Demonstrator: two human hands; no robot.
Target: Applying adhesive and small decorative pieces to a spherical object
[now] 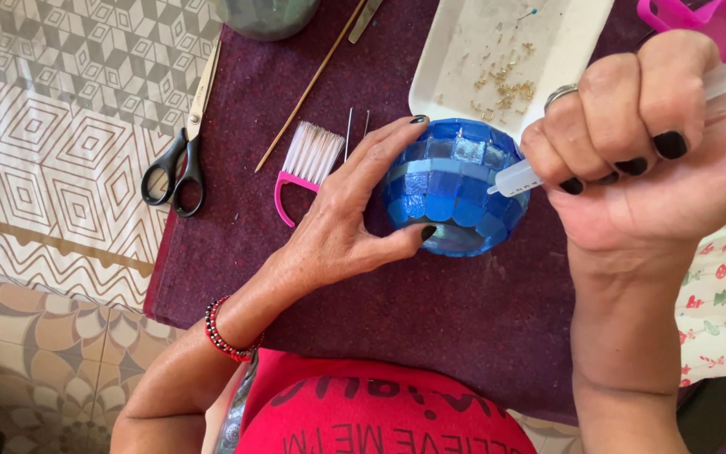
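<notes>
The blue mosaic globe [455, 189], a rounded piece covered in small blue glass tiles, sits on the dark purple cloth [430, 311] just in front of the white tray [455, 59], and we judge that we are in the middle of laying glue or filler onto its tiled surface. Our left hand [342, 227] cups the globe from its left side, fingers spread over the top and the thumb pressed against the lower front, so the piece is steadied rather than lifted, as far as we can tell. Our right hand [640, 143] is closed in a fist around a clear plastic syringe [518, 178], whose tip touches the globe's right shoulder among the tiles; we cannot see the plunger end clearly. Small golden bits lie scattered in the tray, and off to the left rest a pink-handled brush [306, 168], black-handled scissors [180, 160] and a thin wooden stick [313, 80], all well apart from the globe. In our judgement the next move calls for a gentle, even squeeze while the tip follows a seam between tiles, and for the left hand to turn the globe a little at a time so each fresh seam comes under the nozzle without smearing.
</notes>
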